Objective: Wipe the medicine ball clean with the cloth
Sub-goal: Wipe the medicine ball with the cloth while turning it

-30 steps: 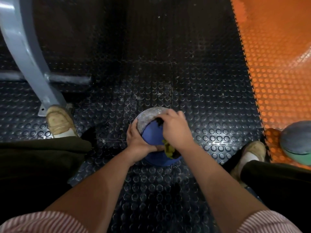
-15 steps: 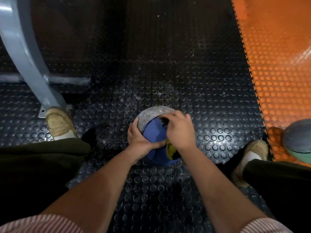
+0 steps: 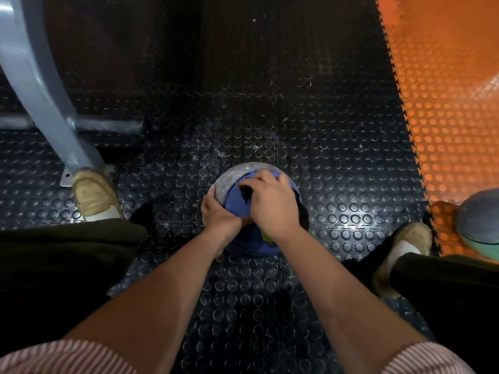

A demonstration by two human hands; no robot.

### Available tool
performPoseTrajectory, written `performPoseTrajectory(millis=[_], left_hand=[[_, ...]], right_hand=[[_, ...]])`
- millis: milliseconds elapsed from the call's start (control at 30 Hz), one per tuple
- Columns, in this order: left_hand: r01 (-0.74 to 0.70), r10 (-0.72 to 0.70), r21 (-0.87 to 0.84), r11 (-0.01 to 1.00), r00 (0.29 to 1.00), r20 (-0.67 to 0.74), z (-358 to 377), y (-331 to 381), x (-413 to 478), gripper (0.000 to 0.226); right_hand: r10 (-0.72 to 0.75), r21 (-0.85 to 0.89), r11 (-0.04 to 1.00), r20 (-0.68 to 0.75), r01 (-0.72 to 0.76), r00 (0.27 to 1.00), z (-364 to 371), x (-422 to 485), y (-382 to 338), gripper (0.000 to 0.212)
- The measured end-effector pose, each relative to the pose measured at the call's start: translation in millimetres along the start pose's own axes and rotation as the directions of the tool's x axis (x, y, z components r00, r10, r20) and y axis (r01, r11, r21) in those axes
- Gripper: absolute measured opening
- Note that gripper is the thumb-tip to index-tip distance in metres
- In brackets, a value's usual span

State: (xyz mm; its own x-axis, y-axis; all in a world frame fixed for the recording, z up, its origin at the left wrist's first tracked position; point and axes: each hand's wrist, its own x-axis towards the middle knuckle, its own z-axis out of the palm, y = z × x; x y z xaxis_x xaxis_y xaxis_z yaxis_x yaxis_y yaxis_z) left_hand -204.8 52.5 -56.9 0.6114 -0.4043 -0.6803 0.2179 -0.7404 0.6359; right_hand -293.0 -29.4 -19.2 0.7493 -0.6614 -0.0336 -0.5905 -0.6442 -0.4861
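A blue and grey medicine ball (image 3: pixel 237 201) rests on the black studded floor between my feet. My left hand (image 3: pixel 218 214) grips its left side and steadies it. My right hand (image 3: pixel 272 203) presses flat on top of the ball with a dark cloth under the palm. Only small bits of the cloth show: a yellow-green corner (image 3: pixel 267 237) near my wrist and a black fold by my thumb. The dusty grey panel lies at the ball's far left; the blue panel faces me.
A grey metal frame leg (image 3: pixel 40 98) with a base plate stands at the left by my left shoe (image 3: pixel 93 195). My right shoe (image 3: pixel 405 244) is at the right. A second grey and green ball (image 3: pixel 480 222) sits on the orange mat (image 3: pixel 445 103).
My right hand with the cloth has slid from the ball's near right side up and away from me over its top. The left hand has stayed in place.
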Motion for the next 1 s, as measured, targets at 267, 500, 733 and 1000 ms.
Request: performPoseTrajectory(millis=[267, 500, 733, 1000], left_hand=[[0.026, -0.014, -0.127, 0.992, 0.995, 0.094, -18.1, 22.5, 17.0, 0.124], [0.050, -0.053, -0.126, 0.991, 0.998, -0.020, 0.7, 17.2, -3.7, 0.130], [0.125, -0.150, -0.272, 0.954, 0.986, -0.071, 24.8, 1.9, -34.9, 0.099], [0.176, -0.209, -0.394, 0.902, 0.977, -0.041, 38.1, 5.7, -55.8, 0.041]], right_hand=[[0.719, 0.393, 0.625, 0.048, -0.675, 0.693, 26.0, -44.6, 60.7, 0.039], [0.674, 0.418, 0.702, -0.130, -0.576, 0.727, 16.1, -23.2, 36.6, 0.037], [0.503, 0.278, 0.844, -0.108, -0.459, 0.858, -4.7, -22.6, 43.0, 0.034], [0.586, 0.304, 0.770, 0.013, -0.561, 0.810, -25.5, -9.7, 52.0, 0.036]])
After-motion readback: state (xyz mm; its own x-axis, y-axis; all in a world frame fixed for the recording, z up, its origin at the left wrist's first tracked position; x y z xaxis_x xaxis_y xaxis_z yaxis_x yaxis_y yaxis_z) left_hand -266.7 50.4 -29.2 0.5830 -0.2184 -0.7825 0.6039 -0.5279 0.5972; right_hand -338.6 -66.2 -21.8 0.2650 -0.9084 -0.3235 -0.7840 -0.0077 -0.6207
